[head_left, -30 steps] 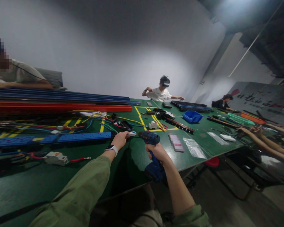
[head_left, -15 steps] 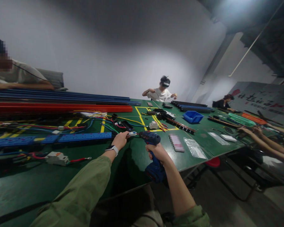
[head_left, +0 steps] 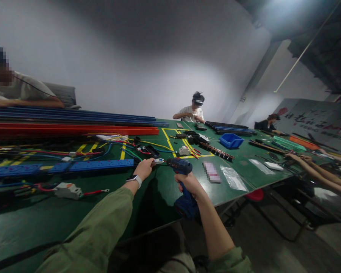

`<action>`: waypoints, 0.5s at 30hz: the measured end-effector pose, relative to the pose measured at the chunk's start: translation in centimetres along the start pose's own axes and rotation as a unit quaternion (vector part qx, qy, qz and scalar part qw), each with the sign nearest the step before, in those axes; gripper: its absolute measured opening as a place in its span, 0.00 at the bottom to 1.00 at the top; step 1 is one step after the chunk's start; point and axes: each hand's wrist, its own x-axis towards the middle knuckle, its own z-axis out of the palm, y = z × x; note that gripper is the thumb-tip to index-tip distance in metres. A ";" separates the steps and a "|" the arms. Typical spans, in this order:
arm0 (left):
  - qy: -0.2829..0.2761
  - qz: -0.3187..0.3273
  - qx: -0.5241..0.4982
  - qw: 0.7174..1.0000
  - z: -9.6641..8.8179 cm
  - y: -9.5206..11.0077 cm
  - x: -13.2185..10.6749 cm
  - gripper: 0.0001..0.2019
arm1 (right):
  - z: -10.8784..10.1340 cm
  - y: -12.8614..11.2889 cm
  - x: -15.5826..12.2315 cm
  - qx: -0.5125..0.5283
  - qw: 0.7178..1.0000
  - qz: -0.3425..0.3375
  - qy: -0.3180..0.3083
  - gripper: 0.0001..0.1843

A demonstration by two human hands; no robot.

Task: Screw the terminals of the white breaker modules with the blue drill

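My right hand [head_left: 189,182] is wrapped round the grip of a blue cordless drill [head_left: 184,206], its nose pointing left. In front of that nose, my left hand [head_left: 145,169] pinches a small white and blue electrical part [head_left: 158,161]. The drill's tip is at or very near this part; whether they touch I cannot tell. Just beyond my left fingers lies a black component [head_left: 152,151] with coloured wires. A white circuit breaker [head_left: 68,190] with a red lead rests on the table left of my forearm, and another white breaker [head_left: 184,151] sits farther back.
Blue socket strips [head_left: 102,164] and red channels [head_left: 125,131] run along the left of the green table [head_left: 159,201]. A blue bin [head_left: 231,140], a plastic bag [head_left: 233,178] and a pixelated pink item [head_left: 211,172] lie right. One person [head_left: 191,112] sits opposite; others sit left and right.
My hands, the drill and the small part stay almost where they were. The person opposite has brought both hands inward, in front of the chest.
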 end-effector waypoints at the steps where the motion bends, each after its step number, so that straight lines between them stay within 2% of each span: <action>1: -0.001 -0.002 -0.001 1.000 0.0 0.0 0.0 0.15 | 0.0 -0.1 -0.1 0.000 1.000 0.001 -0.001 0.07; 15: 0.002 0.007 -0.004 1.000 -0.1 0.1 -0.1 0.14 | 0.3 -1.1 -0.8 0.008 0.999 0.034 0.001 0.07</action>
